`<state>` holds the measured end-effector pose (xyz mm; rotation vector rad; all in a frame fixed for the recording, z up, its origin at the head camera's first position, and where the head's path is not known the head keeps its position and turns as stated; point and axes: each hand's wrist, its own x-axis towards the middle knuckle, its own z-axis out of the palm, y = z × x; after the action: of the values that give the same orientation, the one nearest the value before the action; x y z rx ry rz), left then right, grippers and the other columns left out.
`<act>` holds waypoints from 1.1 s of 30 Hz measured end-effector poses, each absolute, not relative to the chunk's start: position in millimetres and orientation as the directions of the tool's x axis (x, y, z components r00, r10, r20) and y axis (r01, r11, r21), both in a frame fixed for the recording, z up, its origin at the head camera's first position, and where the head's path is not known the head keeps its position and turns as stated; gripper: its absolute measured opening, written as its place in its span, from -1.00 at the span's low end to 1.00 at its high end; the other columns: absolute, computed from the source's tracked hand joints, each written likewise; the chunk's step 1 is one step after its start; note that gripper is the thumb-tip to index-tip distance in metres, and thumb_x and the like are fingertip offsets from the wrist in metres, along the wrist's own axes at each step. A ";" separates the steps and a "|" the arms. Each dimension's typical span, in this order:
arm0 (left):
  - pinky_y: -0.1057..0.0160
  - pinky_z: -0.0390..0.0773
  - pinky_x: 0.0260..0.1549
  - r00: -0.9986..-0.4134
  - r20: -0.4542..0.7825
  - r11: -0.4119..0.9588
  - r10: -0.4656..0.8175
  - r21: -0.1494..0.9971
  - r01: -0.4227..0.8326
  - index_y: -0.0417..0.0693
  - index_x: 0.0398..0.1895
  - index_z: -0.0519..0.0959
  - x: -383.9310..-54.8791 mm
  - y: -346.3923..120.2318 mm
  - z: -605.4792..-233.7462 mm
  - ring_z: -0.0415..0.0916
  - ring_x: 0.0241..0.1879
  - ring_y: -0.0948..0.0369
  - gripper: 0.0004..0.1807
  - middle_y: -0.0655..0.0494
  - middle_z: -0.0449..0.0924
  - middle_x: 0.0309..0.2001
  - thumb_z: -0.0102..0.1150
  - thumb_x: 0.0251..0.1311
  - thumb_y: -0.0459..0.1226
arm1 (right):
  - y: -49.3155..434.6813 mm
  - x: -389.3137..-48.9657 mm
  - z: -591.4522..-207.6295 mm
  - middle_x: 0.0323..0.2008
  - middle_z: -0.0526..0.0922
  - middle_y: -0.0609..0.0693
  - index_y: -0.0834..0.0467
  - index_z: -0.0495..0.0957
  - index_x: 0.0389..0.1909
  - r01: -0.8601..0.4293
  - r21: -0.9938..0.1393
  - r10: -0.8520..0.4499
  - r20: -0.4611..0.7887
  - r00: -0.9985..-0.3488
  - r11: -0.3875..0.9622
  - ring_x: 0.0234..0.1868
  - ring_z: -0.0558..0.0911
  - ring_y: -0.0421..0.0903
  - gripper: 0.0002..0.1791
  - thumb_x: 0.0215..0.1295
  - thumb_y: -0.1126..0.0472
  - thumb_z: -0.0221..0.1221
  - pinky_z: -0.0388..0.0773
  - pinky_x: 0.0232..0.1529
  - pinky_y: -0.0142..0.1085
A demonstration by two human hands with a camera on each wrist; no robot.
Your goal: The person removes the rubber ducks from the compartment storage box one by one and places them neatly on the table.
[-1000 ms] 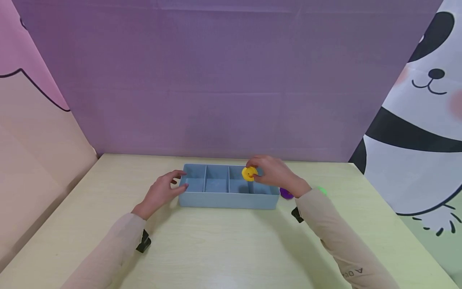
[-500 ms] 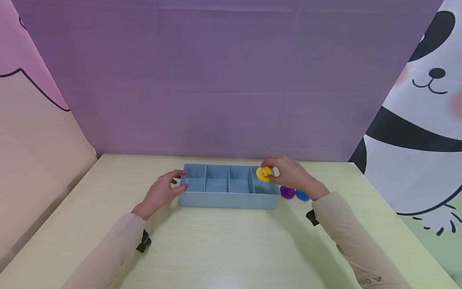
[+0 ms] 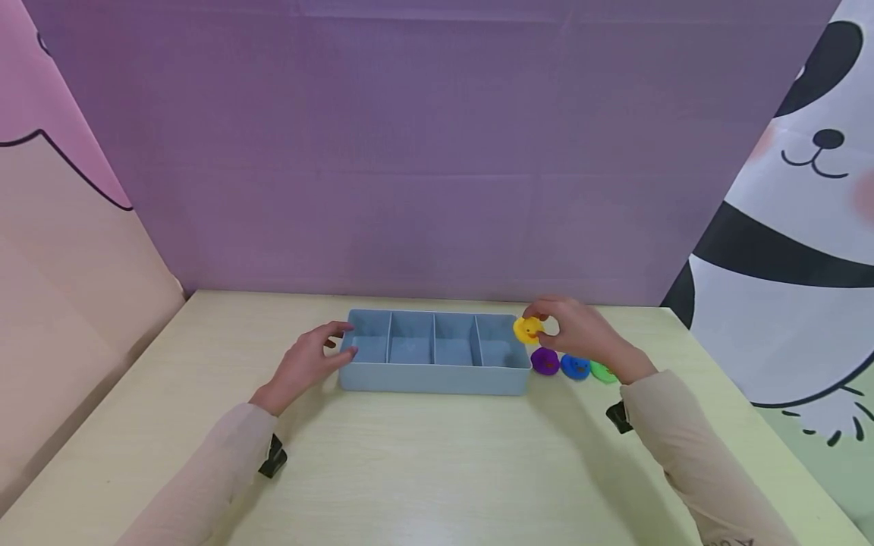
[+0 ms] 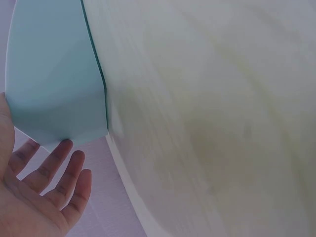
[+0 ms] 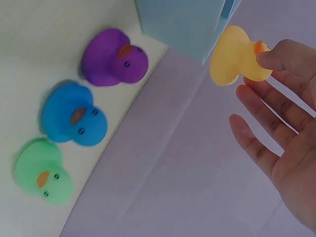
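Between thumb and fingers my right hand [image 3: 576, 330] pinches a yellow rubber duck [image 3: 528, 330], held up at the right end of a blue-grey divided box [image 3: 433, 379]. In the right wrist view the yellow duck [image 5: 232, 57] is gripped by its head. Below that hand a purple rubber duck [image 3: 545, 362], a blue one [image 3: 576, 367] and a green one [image 3: 603, 371] sit in a row on the table. My left hand [image 3: 307, 364] is at the box's left end, thumb and fingers spread about it; in the left wrist view a fingertip meets the box wall [image 4: 57, 74].
The box has several compartments in a row, with nothing seen inside them. It stands on a pale wooden table [image 3: 410, 462]. A purple cloth backdrop [image 3: 437, 152] rises behind the table, and a panda-print panel [image 3: 806, 318] stands on the right.
My right hand has carried the yellow duck rightward, from over the box's compartments to its right end. The blue and green ducks have come out from behind the arm. The left hand has stayed put.
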<state>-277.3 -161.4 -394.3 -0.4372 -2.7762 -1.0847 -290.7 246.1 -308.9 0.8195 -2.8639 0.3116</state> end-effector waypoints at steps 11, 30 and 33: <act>0.00 0.52 -0.15 -0.949 0.228 0.702 0.219 0.638 0.316 0.00 0.17 0.40 -278.5 -161.9 -394.6 0.49 -0.03 -0.02 -0.49 -0.08 0.48 0.08 0.11 0.15 -0.05 | 276.3 -290.5 -313.6 -0.22 0.60 0.01 0.16 0.56 -0.17 -0.496 -0.161 -0.467 0.186 -0.864 0.853 -0.18 0.54 -0.01 -0.68 -0.02 0.31 0.28 0.56 -0.19 -0.09; 0.01 0.53 -0.16 -0.948 0.224 0.697 0.225 0.644 0.317 -0.02 0.17 0.40 -276.4 -161.0 -392.3 0.49 -0.03 -0.02 -0.49 -0.09 0.47 0.08 0.11 0.16 -0.06 | 325.8 -289.8 -326.3 -0.24 0.61 0.05 0.21 0.56 -0.17 -0.440 -0.182 -0.407 0.195 -0.892 0.879 -0.20 0.54 0.04 -0.68 -0.03 0.35 0.27 0.53 -0.20 -0.03; 0.02 0.53 -0.17 -0.950 0.221 0.700 0.221 0.643 0.312 -0.02 0.16 0.40 -276.0 -161.0 -391.8 0.49 -0.03 -0.01 -0.49 -0.09 0.47 0.08 0.11 0.16 -0.06 | 333.2 -290.6 -328.0 -0.23 0.61 0.06 0.21 0.56 -0.16 -0.427 -0.192 -0.394 0.189 -0.900 0.884 -0.20 0.54 0.05 -0.67 -0.02 0.35 0.26 0.53 -0.20 -0.03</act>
<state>-276.0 -161.0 -391.8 -0.4375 -2.7780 -1.0854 -290.6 333.2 -328.0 0.6371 -2.9074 0.3455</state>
